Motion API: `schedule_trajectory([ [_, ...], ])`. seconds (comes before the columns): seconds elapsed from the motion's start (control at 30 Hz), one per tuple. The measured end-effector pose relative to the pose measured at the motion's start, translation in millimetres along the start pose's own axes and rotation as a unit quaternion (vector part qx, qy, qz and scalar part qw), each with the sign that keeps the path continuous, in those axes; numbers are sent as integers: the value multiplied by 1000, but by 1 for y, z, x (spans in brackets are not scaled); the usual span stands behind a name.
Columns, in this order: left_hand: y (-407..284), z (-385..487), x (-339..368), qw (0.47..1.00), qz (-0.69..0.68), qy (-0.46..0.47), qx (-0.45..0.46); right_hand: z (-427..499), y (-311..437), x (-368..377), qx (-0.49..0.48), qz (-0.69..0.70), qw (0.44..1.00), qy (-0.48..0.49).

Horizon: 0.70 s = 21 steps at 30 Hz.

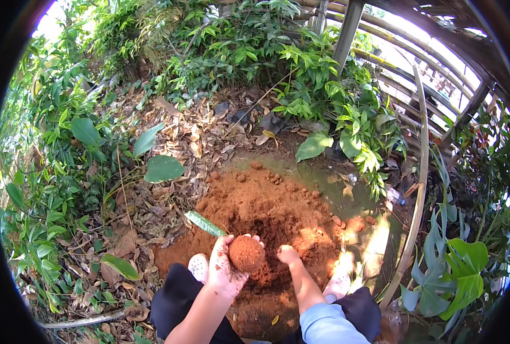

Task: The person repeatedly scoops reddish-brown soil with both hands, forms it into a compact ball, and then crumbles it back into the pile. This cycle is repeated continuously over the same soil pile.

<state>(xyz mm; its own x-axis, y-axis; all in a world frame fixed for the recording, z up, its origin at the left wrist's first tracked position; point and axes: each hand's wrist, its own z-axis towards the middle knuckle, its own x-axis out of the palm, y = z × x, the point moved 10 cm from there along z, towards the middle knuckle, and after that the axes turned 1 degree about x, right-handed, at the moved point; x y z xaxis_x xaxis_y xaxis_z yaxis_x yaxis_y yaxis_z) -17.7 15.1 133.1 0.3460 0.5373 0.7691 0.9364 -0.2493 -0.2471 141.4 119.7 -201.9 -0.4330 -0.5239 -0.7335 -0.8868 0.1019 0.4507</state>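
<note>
My left hand (225,268) is curled around a round ball of reddish-brown, fibrous growing medium (247,253), with crumbs of it stuck to the palm and wrist. A long mottled green leaf (205,223) points up and left from beside the thumb; its base is hidden behind the hand. To the right, my right hand (288,254) is curled into a fist just over the loose pile of the same reddish-brown material (263,202). Whether anything is inside that fist is hidden. A darker hollow lies in the pile between both hands.
My shoes (198,267) stand at either side of the pile. Dry leaves (186,137) cover the ground to the left. A long curved pole (420,180), a plastic bottle (395,195) and a large split-leaf plant (463,275) are on the right. Shrubs and a bamboo fence (410,36) stand behind.
</note>
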Motion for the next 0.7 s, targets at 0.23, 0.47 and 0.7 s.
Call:
schedule_trajectory([
  [0.23, 6, -6, -1, 999, -24, -34, 13, -7, 20, 44, -3, -102, 989, 107],
  [0.47, 14, -7, -4, 998, -16, -55, 3, 3, 9, 63, 12, -113, 983, 145],
  [0.7, 20, -4, -6, 1000, -6, -15, -15, 43, -25, 131, 20, -90, 974, 208],
])
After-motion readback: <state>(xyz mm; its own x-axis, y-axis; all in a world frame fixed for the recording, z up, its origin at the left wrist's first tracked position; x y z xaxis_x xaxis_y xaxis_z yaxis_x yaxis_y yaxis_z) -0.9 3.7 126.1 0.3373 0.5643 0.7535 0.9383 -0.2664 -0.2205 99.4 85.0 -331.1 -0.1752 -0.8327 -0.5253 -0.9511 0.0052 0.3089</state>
